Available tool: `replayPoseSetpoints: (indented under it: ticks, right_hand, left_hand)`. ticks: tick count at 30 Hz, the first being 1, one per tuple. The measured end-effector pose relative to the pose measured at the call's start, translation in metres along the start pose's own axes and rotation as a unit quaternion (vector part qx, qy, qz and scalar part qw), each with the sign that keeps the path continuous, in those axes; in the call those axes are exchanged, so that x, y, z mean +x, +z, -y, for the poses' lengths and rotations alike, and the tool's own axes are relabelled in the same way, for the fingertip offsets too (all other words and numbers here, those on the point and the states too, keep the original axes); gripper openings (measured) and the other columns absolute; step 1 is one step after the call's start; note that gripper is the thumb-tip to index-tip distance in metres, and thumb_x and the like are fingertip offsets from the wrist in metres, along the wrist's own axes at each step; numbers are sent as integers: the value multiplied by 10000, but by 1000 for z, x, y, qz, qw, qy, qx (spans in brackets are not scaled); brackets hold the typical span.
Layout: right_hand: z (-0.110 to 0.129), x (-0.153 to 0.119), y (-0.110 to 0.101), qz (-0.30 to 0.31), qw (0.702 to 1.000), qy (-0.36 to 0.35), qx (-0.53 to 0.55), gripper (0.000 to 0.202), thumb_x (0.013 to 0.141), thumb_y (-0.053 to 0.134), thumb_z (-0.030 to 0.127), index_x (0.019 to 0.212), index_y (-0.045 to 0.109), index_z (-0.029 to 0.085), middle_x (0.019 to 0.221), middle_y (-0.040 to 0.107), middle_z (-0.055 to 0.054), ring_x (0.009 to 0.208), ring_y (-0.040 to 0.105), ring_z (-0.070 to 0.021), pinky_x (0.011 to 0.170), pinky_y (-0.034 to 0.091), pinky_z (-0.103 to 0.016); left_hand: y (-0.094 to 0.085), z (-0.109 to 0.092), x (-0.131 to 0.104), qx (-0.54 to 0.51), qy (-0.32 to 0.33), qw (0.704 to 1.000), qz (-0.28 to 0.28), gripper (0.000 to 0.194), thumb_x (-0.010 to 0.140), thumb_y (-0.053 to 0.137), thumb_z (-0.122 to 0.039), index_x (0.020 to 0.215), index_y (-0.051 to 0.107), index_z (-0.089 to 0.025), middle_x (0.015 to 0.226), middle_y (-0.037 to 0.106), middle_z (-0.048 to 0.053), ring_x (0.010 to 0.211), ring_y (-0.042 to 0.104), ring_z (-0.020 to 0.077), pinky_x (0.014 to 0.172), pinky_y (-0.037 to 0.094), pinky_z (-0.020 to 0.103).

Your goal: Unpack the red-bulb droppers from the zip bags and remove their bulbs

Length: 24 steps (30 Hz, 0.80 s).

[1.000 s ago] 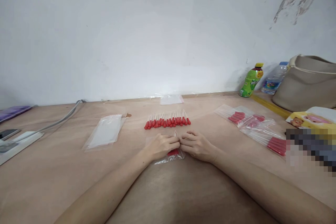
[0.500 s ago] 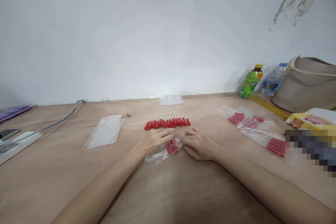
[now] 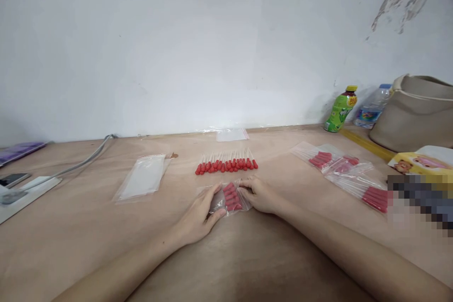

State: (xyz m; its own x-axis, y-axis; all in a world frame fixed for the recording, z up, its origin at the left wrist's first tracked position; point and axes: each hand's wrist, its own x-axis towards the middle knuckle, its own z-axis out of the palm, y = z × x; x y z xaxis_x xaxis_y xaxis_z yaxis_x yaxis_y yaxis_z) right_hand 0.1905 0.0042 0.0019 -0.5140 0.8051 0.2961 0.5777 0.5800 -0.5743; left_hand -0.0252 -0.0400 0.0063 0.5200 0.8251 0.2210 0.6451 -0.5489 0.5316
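Observation:
A clear plastic bag with several red-tipped sticks [image 3: 232, 197] lies on the table between my hands. My left hand [image 3: 202, 212] rests on the bag's left part, thumb and fingers spread apart. At the bag's right edge, the fingers of my right hand [image 3: 255, 193] are bent together on the plastic. Just beyond the bag, a row of loose red-tipped sticks [image 3: 226, 165] lies with the red ends towards me. Filled bags [image 3: 375, 198] of similar red-tipped sticks overlap on the right.
Flat clear bags [image 3: 143, 177] lie on the left, another [image 3: 232, 135] near the wall. A grey cable [image 3: 85, 159] and phone [image 3: 14, 180] are far left. At right stand a green bottle [image 3: 341, 109], a clear bottle [image 3: 373, 106], a beige bin [image 3: 414, 113] and a yellow packet [image 3: 421, 163].
My left hand has moved down and left and its fingers have spread, uncovering more of the bag. The red ends in the bag now lie in a neater column. My right hand has shifted slightly left.

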Motion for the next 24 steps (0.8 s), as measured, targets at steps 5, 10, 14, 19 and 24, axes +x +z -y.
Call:
replayPoseSetpoints:
  ticks: [5, 10, 14, 19, 24]
  right_hand:
    - [-6, -2, 1, -17, 999, 14, 28, 159, 804, 485, 233, 834, 628, 170, 727, 603, -23, 691, 506, -140, 632, 371, -251]
    - [-8, -6, 1, -38, 984, 33, 169, 250, 726, 596, 258, 958, 572, 167, 907, 628, -30, 771, 552, -144, 694, 422, -271]
    - [-7, -5, 8, -29, 972, 40, 232, 229, 710, 614, 264, 917, 594, 169, 867, 647, -27, 760, 585, -155, 702, 458, -292]
    - [-7, -6, 15, -81, 952, 112, 273, 260, 674, 648, 339, 853, 596, 159, 831, 659, -46, 769, 611, -178, 703, 485, -316]
    - [-4, -6, 16, -47, 934, 130, 329, 343, 639, 668, 401, 874, 587, 165, 845, 669, -49, 792, 624, -188, 702, 496, -314]
  left_hand:
    - [2, 9, 13, -77, 6, 997, -2, 568, 813, 519, -290, 1311, 256, -215, 1251, 475, 104, 1147, 450, 228, 953, 378, 406]
    - [2, 9, 18, -80, 17, 996, -21, 535, 807, 532, -288, 1285, 298, -230, 1229, 491, 81, 1109, 481, 212, 919, 412, 388]
    - [1, 7, 17, -43, 34, 998, -20, 475, 820, 514, -311, 1257, 350, -227, 1227, 504, 72, 1112, 483, 208, 928, 404, 388]
    - [0, 5, 19, 5, 45, 999, 0, 441, 849, 465, -315, 1270, 372, -224, 1248, 500, 70, 1116, 482, 209, 928, 401, 392]
    - [1, 7, 20, 17, 45, 999, 9, 449, 857, 452, -300, 1289, 353, -235, 1265, 485, 62, 1128, 472, 198, 937, 396, 384]
